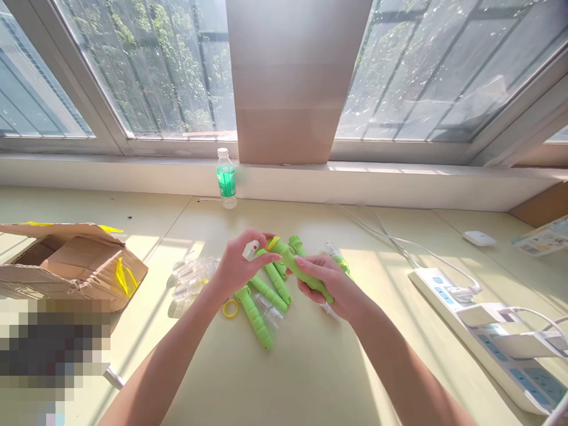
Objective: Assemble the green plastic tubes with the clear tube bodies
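Note:
My right hand [328, 275] is wrapped round a green ribbed plastic handle [306, 273], tilted with its wider end up and to the left. At that end sits a yellow ring [272, 242], pinched between the thumb and fingers of my left hand [237, 263]. Beneath my hands lie several similar green handles [254, 319] with threaded ends. A loose yellow ring [230, 308] rests beside them. One clear plastic piece [268, 310] lies among the handles, and several more clear ribbed pieces [190, 275] are grouped left of my left hand. Behind my right hand, a clear piece [331, 248] meets green threads.
An open cardboard box [128, 278] stands at the left. A bottle with a green label [226, 180] is by the window ledge. At the right, a white power strip [435, 284] carries plugs and cables, with a small white device [479, 238] behind it.

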Tool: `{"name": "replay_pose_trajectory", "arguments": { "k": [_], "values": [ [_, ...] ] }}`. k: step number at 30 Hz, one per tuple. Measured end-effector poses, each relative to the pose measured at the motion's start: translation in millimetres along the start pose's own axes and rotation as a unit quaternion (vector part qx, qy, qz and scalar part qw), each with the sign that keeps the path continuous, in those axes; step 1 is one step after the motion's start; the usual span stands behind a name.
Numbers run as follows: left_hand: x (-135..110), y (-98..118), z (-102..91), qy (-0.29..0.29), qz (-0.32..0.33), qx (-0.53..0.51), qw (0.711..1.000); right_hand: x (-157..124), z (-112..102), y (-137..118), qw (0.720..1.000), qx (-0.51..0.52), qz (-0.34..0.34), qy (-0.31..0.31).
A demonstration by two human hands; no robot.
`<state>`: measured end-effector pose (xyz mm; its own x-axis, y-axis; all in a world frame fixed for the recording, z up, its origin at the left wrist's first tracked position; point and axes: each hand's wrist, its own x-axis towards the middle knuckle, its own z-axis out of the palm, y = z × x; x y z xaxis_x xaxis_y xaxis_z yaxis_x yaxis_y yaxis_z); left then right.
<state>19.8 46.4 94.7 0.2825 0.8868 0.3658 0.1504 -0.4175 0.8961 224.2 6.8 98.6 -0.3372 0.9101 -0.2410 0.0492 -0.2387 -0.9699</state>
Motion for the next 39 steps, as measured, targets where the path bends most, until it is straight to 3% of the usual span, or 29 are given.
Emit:
{"name": "replay_pose_trajectory", "arguments": {
  "k": [6,12,20,27,39],
  "values": [
    [-1.3,2.6,-2.9,-0.006,0.004,0.015,1.000,-2.4,2.6,0.2,0.999,0.039,0.016,-0.027],
    [-1.3,0.1,2.8,0.035,0.004,0.017,0.999,-2.4,6.2,4.4,0.996,0.054,0.064,0.027],
    [-0.9,-3.4,3.2,0.030,0.026,0.002,0.999,-1.1,12.2,-0.7,0.998,0.055,0.006,0.007],
    [-1.0,-7.6,6.4,0.054,-0.006,-0.023,0.998,1.5,13.9,1.0,0.998,0.042,-0.038,-0.008],
    [-6.4,1.1,15.0,0.053,0.011,-0.039,0.998,-3.8,13.6,-3.2,0.997,0.077,-0.018,0.015]
  ]
}}
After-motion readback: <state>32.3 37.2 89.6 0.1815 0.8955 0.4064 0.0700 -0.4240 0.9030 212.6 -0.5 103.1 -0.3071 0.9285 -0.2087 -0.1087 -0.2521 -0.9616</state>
